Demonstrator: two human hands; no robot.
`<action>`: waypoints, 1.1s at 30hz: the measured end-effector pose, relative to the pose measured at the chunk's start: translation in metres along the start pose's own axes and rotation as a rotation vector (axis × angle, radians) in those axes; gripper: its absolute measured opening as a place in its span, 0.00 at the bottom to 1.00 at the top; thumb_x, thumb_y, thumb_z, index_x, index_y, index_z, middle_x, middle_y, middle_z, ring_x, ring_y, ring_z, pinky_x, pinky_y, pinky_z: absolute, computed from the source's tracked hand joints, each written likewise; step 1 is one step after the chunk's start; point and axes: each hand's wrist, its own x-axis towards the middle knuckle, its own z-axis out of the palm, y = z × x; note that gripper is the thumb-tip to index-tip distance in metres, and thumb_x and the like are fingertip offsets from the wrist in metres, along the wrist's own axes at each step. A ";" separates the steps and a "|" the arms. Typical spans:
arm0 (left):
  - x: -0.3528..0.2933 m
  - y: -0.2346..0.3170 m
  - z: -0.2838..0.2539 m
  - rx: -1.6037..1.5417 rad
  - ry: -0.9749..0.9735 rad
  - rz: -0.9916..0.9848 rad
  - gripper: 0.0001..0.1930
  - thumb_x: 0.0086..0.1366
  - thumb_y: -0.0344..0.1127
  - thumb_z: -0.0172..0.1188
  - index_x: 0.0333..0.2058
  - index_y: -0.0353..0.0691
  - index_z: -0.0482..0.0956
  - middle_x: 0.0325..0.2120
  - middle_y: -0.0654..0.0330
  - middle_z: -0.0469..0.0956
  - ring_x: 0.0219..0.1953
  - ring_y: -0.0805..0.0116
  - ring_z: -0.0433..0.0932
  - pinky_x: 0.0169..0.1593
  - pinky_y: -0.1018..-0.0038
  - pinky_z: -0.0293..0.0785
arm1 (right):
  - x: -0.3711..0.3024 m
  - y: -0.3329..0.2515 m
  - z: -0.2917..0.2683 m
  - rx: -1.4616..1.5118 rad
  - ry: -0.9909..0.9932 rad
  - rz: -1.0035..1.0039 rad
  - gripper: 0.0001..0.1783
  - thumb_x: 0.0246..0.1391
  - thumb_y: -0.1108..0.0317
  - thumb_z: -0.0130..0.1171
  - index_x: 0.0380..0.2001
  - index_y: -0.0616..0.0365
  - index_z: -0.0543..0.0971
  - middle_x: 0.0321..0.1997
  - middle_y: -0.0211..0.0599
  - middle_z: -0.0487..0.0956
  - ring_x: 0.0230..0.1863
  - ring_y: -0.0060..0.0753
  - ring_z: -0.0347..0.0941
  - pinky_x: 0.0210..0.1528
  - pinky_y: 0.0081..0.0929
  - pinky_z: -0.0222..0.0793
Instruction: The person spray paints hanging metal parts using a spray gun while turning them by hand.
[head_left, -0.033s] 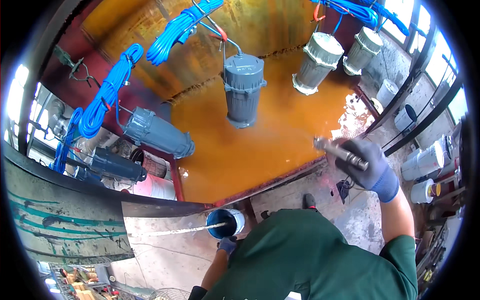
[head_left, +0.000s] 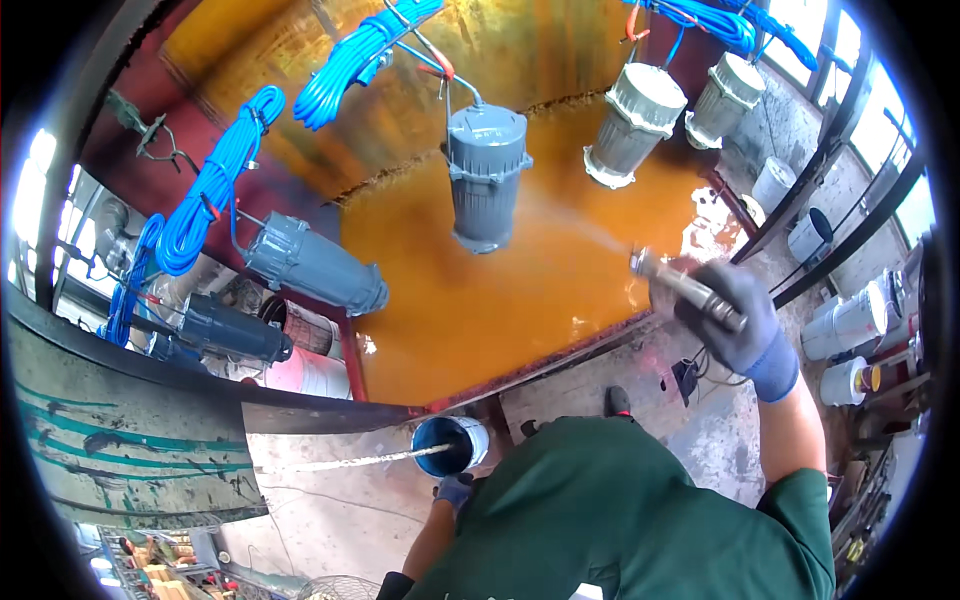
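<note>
My right hand (head_left: pixel 735 318), in a grey-blue glove, is closed around a metal spray gun (head_left: pixel 690 285). A pale mist leaves its nozzle toward a grey ribbed motor housing (head_left: pixel 485 180), which hangs upright by a hook with a coil of blue cable (head_left: pixel 365 62) above it. Low at the left, my gloved left hand (head_left: pixel 453 490) is closed at the near rim of a bucket (head_left: pixel 455 447), its fingers partly hidden. The bucket is dark blue inside, and a long whitish stick (head_left: pixel 350 462) slants out of it to the left.
Two paler housings (head_left: pixel 635 125) hang at the right; a tilted grey housing (head_left: pixel 315 265) and a darker one (head_left: pixel 235 330) hang at the left. Behind them stands an orange-coated booth with a red rim (head_left: pixel 540 362). White buckets (head_left: pixel 845 325) line the right side.
My right hand and the spray gun have shifted slightly right and down. The mist between nozzle and housing shows more strongly. My left hand and the bucket stay almost in place.
</note>
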 end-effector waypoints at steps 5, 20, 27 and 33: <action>-0.009 -0.023 0.000 -0.106 -0.058 -0.098 0.21 0.56 0.37 0.77 0.48 0.38 0.88 0.44 0.54 0.88 0.47 0.62 0.85 0.52 0.68 0.79 | 0.016 -0.002 0.021 -0.020 -0.016 -0.003 0.15 0.54 0.68 0.74 0.41 0.59 0.80 0.31 0.47 0.81 0.31 0.54 0.81 0.34 0.41 0.76; 0.037 -0.095 0.006 -0.319 0.374 0.493 0.35 0.64 0.39 0.71 0.68 0.33 0.72 0.65 0.48 0.76 0.63 0.61 0.77 0.65 0.67 0.72 | -0.111 0.140 0.140 0.273 -0.406 0.525 0.15 0.60 0.57 0.70 0.42 0.55 0.84 0.38 0.44 0.87 0.42 0.51 0.85 0.46 0.43 0.78; 0.005 0.318 -0.126 -0.174 0.727 0.847 0.24 0.69 0.23 0.58 0.64 0.32 0.74 0.63 0.49 0.74 0.65 0.56 0.73 0.68 0.61 0.70 | -0.176 0.172 0.169 0.406 -0.183 0.949 0.19 0.61 0.57 0.69 0.47 0.58 0.82 0.40 0.47 0.86 0.44 0.41 0.85 0.49 0.39 0.78; -0.120 0.603 -0.216 0.621 1.354 1.680 0.25 0.69 0.36 0.65 0.62 0.35 0.76 0.65 0.46 0.74 0.70 0.38 0.65 0.74 0.44 0.56 | -0.190 0.188 0.165 0.361 -0.107 0.857 0.19 0.59 0.58 0.69 0.47 0.58 0.80 0.43 0.49 0.85 0.45 0.50 0.84 0.49 0.43 0.77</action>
